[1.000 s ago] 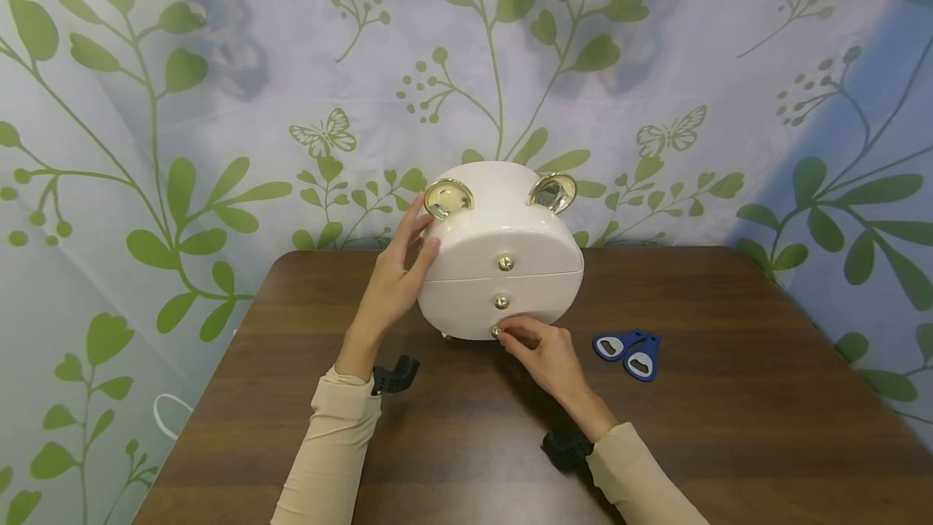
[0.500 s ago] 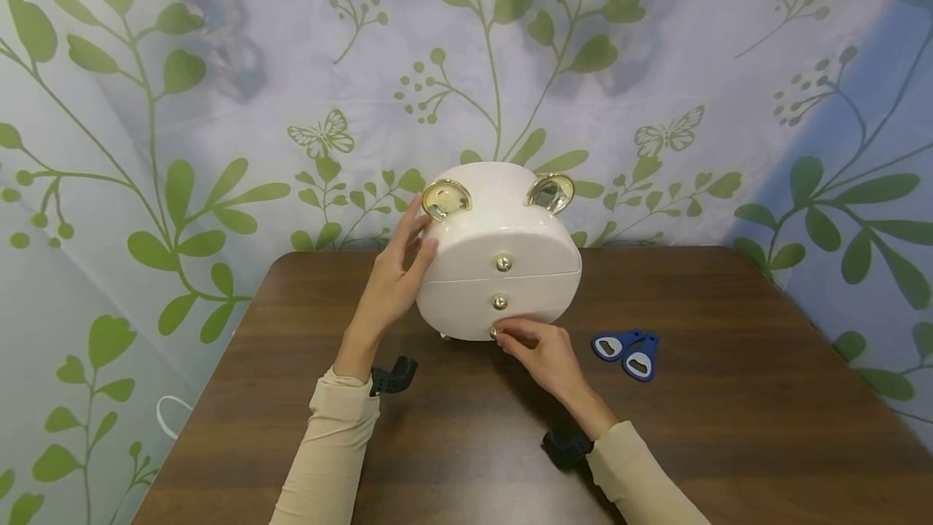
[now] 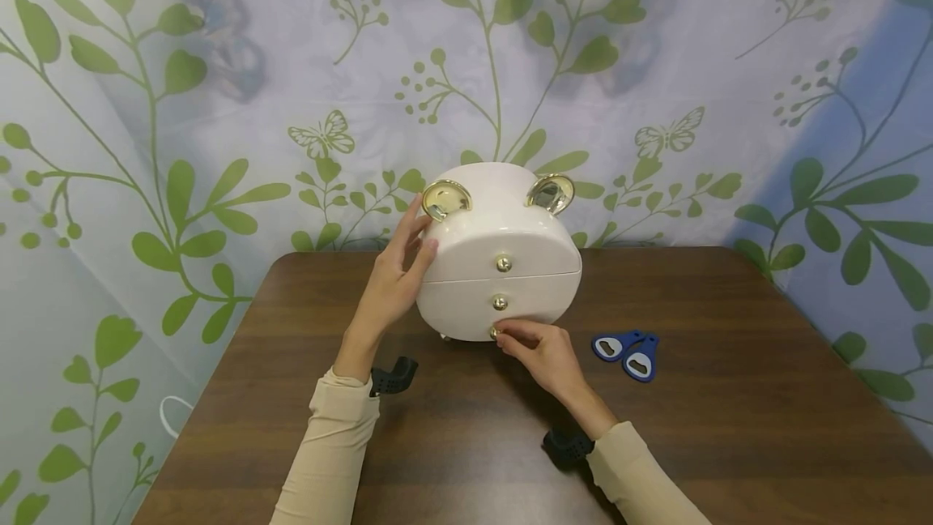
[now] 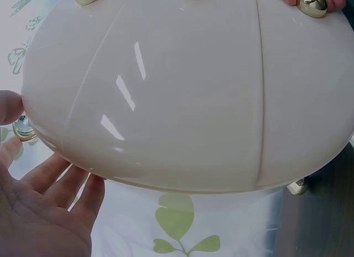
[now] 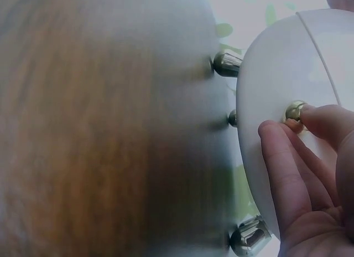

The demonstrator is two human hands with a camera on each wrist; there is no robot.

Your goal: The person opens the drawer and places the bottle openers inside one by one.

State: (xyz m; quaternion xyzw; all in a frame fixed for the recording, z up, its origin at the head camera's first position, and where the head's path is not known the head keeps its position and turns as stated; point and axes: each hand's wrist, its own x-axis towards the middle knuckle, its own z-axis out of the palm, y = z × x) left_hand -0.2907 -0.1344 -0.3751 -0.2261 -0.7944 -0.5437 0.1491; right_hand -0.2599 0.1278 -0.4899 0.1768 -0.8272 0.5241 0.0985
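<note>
A glossy white drawer box (image 3: 466,306) with rounded sides and two gold ears stands on the table, its front towards me. Three round gold knobs run down that front, and the drawers look closed. My left hand (image 3: 394,278) lies against the box's left side just below the left ear (image 3: 446,199), fingers extended along the side and thumb near the front edge. With thumb and fingertips, my right hand (image 3: 543,351) pinches the lowest knob (image 5: 294,114), partly hiding it. In the right wrist view, metal feet (image 5: 250,236) show under the box.
Two blue bottle openers (image 3: 640,364) lie overlapping on the brown wooden table (image 3: 452,444), right of the box. A leaf-patterned cloth (image 3: 364,87) hangs close behind the table. A white loop of cord (image 3: 169,418) shows past the left table edge.
</note>
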